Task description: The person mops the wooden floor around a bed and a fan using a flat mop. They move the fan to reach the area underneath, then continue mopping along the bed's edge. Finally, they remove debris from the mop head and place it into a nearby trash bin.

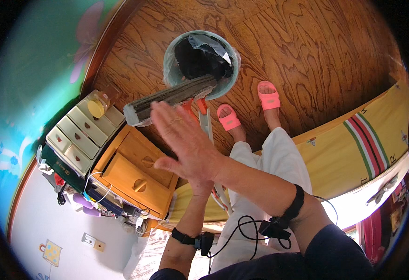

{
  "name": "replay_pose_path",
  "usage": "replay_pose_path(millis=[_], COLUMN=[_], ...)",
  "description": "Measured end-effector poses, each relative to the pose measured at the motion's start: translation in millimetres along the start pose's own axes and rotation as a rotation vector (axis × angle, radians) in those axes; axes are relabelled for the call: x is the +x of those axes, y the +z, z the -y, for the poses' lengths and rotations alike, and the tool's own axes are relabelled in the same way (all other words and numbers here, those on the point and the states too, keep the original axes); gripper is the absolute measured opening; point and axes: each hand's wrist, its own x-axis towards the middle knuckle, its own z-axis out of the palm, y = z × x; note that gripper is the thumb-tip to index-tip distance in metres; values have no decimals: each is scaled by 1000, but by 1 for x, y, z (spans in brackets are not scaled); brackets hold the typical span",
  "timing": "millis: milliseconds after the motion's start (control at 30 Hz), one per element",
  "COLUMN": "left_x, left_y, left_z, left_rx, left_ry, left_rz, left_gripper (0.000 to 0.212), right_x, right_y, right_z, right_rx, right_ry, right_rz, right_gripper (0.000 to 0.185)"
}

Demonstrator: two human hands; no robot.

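Observation:
My right hand (pixel 187 140) is stretched out flat, thumb apart, with nothing seen in it. Beneath it, my left hand (pixel 203 185) is mostly hidden, so its fingers and anything in them do not show. A mop head (pixel 176 96) with a dark grey pad and orange joint lies just beyond my right fingertips. One end of it overlaps the rim of a light blue bin (pixel 167 64) with a clear liner and black plastic inside. The mop's pale handle (pixel 206 122) runs back below my hands towards my legs.
A wooden drawer cabinet (pixel 131 175), one drawer pulled out, stands left with small white drawers (pixel 85 126) and a yellow-lidded jar (pixel 96 107). Cables hang nearby. A bed with a yellow cover (pixel 334 147) is behind my legs. My feet wear pink slippers (pixel 269 99) on the wood-patterned floor (pixel 313 52).

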Motion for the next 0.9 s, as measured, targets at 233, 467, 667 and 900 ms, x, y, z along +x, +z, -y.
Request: replay_pose_path(millis=[233, 467, 667, 900], left_x=[0, -13, -17, -15], left_y=[-27, -4, 2, -18], left_z=[52, 81, 91, 75], left_rx=[-319, -263, -440, -136], left_ry=[-32, 109, -46, 184], left_rz=[636, 502, 371, 531], left_gripper=[32, 28, 29, 30], right_x=[7, -9, -5, -5], right_y=[-24, -32, -23, -53], right_z=[-39, 8, 12, -7], right_rx=[-180, 24, 65, 53], right_ry=[157, 38, 34, 220], right_rz=[90, 29, 76, 84], right_gripper=[82, 88, 91, 90])
